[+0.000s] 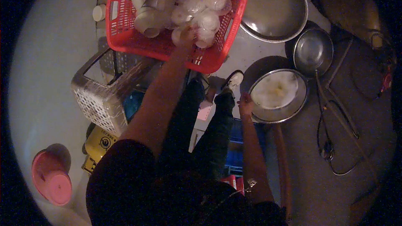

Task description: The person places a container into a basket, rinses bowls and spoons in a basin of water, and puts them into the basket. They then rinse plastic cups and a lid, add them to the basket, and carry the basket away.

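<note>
Crockery fills the red basket (125, 42), a heap of white cups and bowls (184, 10) piled against one another. I have my left hand (187, 35) reaching into that basket, resting on the pieces at the near edge of the heap. Its fingers (189, 30) appear curled down among the white pieces, but I cannot tell whether they are closed on any single one.

My right hand (245, 104) sits at the near rim of a steel basin (298, 102) holding pale, cloudy water. The hand touches the rim at its left side; the fingers look drawn together on the edge, though the light is too poor for me to confirm a firm grip.

Two further steel vessels lie beyond: a large basin (274, 6) just beside the red basket, and a smaller bowl (313, 51) between it and the water-filled one. A grey perforated basket (102, 100) stands below the red one, partly under it. A pink bucket (51, 178) sits well apart at lower left. A dark hose (335, 117) trails across the floor to the right of the basins.
</note>
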A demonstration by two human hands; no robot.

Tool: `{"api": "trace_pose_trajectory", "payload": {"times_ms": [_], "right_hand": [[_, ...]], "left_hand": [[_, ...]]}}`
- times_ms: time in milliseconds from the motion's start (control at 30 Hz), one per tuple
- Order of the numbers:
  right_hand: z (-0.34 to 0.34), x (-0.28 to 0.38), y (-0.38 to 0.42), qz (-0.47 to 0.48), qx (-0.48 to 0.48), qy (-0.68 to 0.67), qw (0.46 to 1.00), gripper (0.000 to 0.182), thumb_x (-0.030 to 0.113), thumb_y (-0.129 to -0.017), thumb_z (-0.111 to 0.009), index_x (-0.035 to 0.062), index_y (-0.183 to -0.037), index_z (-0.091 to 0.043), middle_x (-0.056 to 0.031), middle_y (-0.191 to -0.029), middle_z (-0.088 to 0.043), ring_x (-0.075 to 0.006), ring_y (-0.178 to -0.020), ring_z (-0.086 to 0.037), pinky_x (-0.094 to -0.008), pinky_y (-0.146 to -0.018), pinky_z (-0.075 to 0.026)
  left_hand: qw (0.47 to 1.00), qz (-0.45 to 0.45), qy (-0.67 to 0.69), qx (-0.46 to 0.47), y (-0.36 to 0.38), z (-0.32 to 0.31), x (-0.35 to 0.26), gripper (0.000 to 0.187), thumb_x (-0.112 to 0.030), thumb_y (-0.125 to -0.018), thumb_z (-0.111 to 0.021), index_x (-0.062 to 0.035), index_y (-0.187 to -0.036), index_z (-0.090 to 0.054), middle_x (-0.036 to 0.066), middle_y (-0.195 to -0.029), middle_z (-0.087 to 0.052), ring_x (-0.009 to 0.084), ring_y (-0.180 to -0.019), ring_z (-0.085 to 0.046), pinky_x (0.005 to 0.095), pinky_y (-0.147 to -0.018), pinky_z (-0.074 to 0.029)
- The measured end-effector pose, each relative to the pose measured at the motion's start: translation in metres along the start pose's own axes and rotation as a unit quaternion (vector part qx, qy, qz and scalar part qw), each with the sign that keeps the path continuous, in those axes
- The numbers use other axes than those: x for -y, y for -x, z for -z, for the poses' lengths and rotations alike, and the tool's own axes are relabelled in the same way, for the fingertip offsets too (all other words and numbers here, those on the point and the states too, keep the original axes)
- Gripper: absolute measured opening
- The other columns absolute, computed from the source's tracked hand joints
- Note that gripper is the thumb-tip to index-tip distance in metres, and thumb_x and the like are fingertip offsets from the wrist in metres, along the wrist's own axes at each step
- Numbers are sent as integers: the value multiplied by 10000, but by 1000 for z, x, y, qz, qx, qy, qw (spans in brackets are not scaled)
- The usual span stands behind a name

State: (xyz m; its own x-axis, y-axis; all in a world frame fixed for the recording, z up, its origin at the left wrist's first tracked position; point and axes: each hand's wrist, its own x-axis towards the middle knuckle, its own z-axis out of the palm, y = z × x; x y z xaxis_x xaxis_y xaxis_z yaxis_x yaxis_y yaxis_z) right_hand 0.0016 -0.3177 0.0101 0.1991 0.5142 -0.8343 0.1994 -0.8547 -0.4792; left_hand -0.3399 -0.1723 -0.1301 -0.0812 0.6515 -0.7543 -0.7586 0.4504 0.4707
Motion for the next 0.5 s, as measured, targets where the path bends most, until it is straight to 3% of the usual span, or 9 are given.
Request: {"api": "trace_pose_trajectory", "payload": {"times_ms": [133, 200, 233, 300, 333, 367, 400, 433, 500], "right_hand": [[0, -6, -3, -2, 29, 42, 999, 235, 97, -781, -466, 13, -993, -522, -98, -909, -576, -161, -717, -533, -286, -619, -439], [-1, -11, -6, 6, 14, 70, 997, 240, 100, -775, -471, 13, -993, -522, -104, -924, -576, -162, -721, -537, -286, -622, -439], [-1, -13, -7, 9, 10, 86, 996, 242, 97, -767, -472, 13, -989, -522, -111, -941, -574, -175, -730, -543, -288, -634, -440], [-2, -7, -4, 12, 7, 102, 995, 244, 95, -759, -472, 12, -984, -522, -118, -958, -572, -187, -738, -549, -290, -645, -440], [-1, -4, -3, 30, 9, 141, 989, 242, 89, -753, -469, 9, -975, -523, -120, -943, -574, -201, -744, -552, -294, -651, -442], [-2, 1, -1, 49, 11, 180, 982, 241, 84, -747, -465, 5, -967, -524, -122, -927, -576, -214, -750, -556, -298, -656, -444], [-1, 0, -1, 52, 13, 180, 982, 241, 84, -747, -465, 5, -967, -524, -122, -927, -576, -214, -750, -556, -298, -656, -444], [0, -1, 0, 125, -2, 243, 962, 254, 127, -750, -484, 7, -970, -523, -111, -871, -580, -209, -748, -561, -290, -669, -445], [6, -13, -12, 201, -15, 301, 932, 274, 170, -753, -504, 9, -974, -522, -100, -814, -583, -203, -746, -567, -282, -681, -447]], "left_hand": [[983, -60, -162, -56, -7, 10, 13, 298, -212, -741, -526, -69, -1002, -515, 91, -818, -550, 167, -713, -532, 319, -610, -452], [851, -131, -503, -70, -12, 10, 10, 321, -193, -725, -544, -41, -1004, -503, 132, -926, -536, 244, -776, -546, 382, -640, -453], [851, -131, -503, -70, -9, 9, 12, 321, -193, -725, -544, -41, -1004, -503, 132, -926, -536, 244, -776, -546, 382, -640, -453], [740, -193, -622, -168, 5, 3, 17, 327, -204, -705, -561, -28, -976, -511, 171, -985, -507, 307, -847, -521, 404, -693, -435], [739, -195, -622, -169, 14, 4, 14, 327, -204, -705, -561, -28, -976, -511, 171, -985, -507, 307, -847, -521, 404, -693, -435], [643, -285, -695, -146, 18, 25, 19, 304, -213, -708, -559, -30, -948, -519, 182, -974, -510, 307, -871, -513, 402, -716, -426], [589, -328, -727, -132, 28, 27, 11, 293, -217, -709, -558, -31, -934, -523, 187, -968, -512, 307, -883, -509, 401, -727, -422], [530, -370, -753, -123, 39, 28, 4, 283, -221, -711, -557, -32, -920, -527, 192, -962, -513, 307, -895, -504, 400, -738, -418], [677, -294, -662, -131, 86, -19, -54, 332, -215, -697, -574, -48, -973, -497, 181, -953, -513, 302, -923, -488, 418, -763, -401]]}}
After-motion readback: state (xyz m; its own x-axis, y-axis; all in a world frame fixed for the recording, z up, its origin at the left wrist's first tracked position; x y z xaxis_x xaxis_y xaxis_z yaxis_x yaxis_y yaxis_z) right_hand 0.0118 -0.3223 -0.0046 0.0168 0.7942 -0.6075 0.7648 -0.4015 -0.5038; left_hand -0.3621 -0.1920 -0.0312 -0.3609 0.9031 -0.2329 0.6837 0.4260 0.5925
